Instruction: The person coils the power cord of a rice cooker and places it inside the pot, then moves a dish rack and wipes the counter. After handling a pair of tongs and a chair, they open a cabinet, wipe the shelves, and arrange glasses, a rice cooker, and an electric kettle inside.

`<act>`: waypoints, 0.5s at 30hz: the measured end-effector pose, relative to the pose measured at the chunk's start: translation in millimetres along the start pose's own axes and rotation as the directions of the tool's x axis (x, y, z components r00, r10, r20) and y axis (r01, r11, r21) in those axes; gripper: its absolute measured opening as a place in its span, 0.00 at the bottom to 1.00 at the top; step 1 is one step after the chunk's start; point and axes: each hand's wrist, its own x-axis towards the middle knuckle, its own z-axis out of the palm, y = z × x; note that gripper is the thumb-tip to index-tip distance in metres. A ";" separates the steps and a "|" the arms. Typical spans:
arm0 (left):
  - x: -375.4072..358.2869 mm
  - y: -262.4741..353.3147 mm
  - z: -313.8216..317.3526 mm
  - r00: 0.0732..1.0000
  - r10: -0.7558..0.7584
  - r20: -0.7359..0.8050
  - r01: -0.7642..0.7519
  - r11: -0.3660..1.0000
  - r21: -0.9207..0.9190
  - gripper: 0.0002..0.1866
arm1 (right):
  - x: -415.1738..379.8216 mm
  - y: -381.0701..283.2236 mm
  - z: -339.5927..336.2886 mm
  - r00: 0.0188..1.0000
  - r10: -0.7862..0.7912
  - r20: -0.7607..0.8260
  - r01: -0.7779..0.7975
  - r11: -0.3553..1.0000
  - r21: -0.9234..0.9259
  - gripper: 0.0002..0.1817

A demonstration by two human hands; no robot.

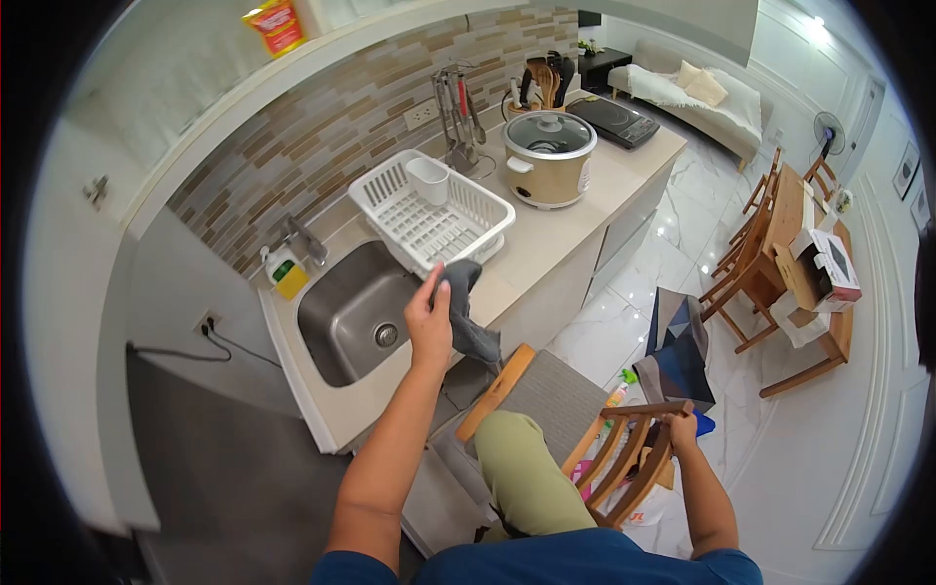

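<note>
My left hand [429, 317] is raised over the front edge of the counter, its fingers closed on a dark grey cloth [470, 317] that hangs down beside the sink [356, 312]. Just beyond the cloth is a white dish rack [429, 216] with a white cup-shaped holder in it. Low on the right, my right hand [682, 429] grips the top of the backrest of a wooden chair [634, 458]. One knee in green trousers rests on or against the chair's grey seat [556, 400]; the exact contact is hidden.
A rice cooker [549, 161], hanging utensils [458, 112] and a black cooktop [614, 121] line the counter. Soap and a yellow sponge [290, 281] are by the faucet. Bags [675, 356] lie on the floor. A wooden table [785, 214] with a box [829, 268] stands right.
</note>
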 end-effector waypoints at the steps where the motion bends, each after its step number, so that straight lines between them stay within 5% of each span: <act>1: 20.0 1.0 14.9 0.997 0.077 0.004 -0.077 0.997 -0.008 0.21 | -3.4 6.1 -2.0 1.000 0.013 0.019 -0.014 0.998 0.059 0.14; 5: 113.3 21.1 77.1 0.978 0.123 0.167 -0.127 0.992 0.013 0.21 | -24.3 -4.9 -1.6 1.000 0.014 0.012 -0.015 0.986 0.168 0.10; 7: 154.5 36.4 104.9 0.958 0.133 0.254 -0.132 0.991 -0.020 0.19 | -12.6 37.9 2.3 0.994 -0.078 -0.077 0.077 0.997 -0.012 0.11; 9: 185.7 65.1 126.0 0.882 0.165 0.442 -0.255 0.955 0.152 0.16 | -15.6 51.4 8.2 0.985 -0.069 -0.158 0.071 0.997 0.005 0.16; 11: 199.5 91.5 135.8 0.868 0.274 0.415 -0.398 0.883 0.250 0.13 | -47.6 -32.3 -4.4 0.991 0.073 -0.110 -0.089 0.985 -0.149 0.19; 13: 203.7 104.8 121.2 0.886 0.130 0.446 -0.345 0.827 0.444 0.14 | -54.0 -65.2 -5.3 0.956 0.261 -0.136 -0.293 0.882 -0.370 0.19; 15: 205.8 126.7 103.9 0.907 0.001 0.420 -0.244 0.816 0.524 0.15 | -57.5 -95.1 -12.4 0.963 0.248 -0.101 -0.267 0.916 -0.300 0.27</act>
